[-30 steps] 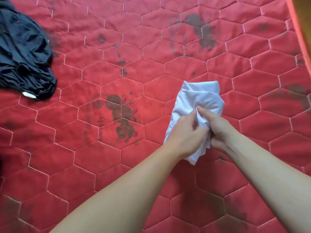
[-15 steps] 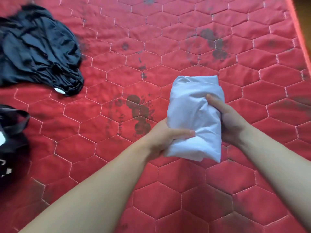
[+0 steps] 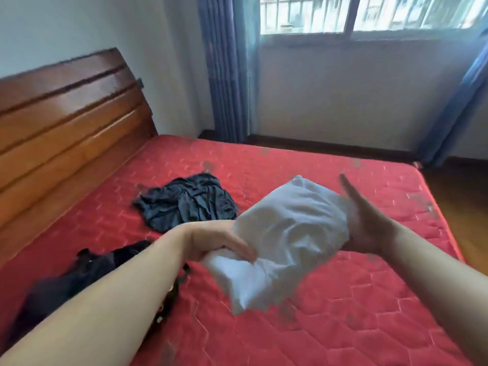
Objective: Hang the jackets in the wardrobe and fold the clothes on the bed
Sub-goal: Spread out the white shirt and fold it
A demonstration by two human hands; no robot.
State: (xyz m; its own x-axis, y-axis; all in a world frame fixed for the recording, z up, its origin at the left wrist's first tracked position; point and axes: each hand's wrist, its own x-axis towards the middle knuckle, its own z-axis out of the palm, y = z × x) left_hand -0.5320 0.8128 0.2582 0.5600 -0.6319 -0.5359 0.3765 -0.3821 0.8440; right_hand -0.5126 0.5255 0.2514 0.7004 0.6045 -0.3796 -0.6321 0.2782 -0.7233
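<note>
1 head-worn view, looking forward and down across the red bed [image 3: 330,326], close over both forearms; headboard [image 3: 66,122] upper left of frame, window [image 3: 369,14] top right.

A folded white garment [image 3: 287,233] is held above the red quilted bed [image 3: 330,313], tilted with its far end higher. The left hand [image 3: 219,241] grips its near lower end, fingers curled over the cloth. The right hand [image 3: 367,223] lies flat against its right side, fingers straight and pointing away. A crumpled dark blue garment [image 3: 187,202] lies on the mattress beyond the left wrist, near the wooden headboard [image 3: 66,114]. A black garment [image 3: 79,276] lies under and beside the left forearm, partly hidden by it. Behind the bed stand a white wall, blue curtains [image 3: 224,70] and a barred window [image 3: 369,14]. Wooden floor [image 3: 464,207] shows at right.
</note>
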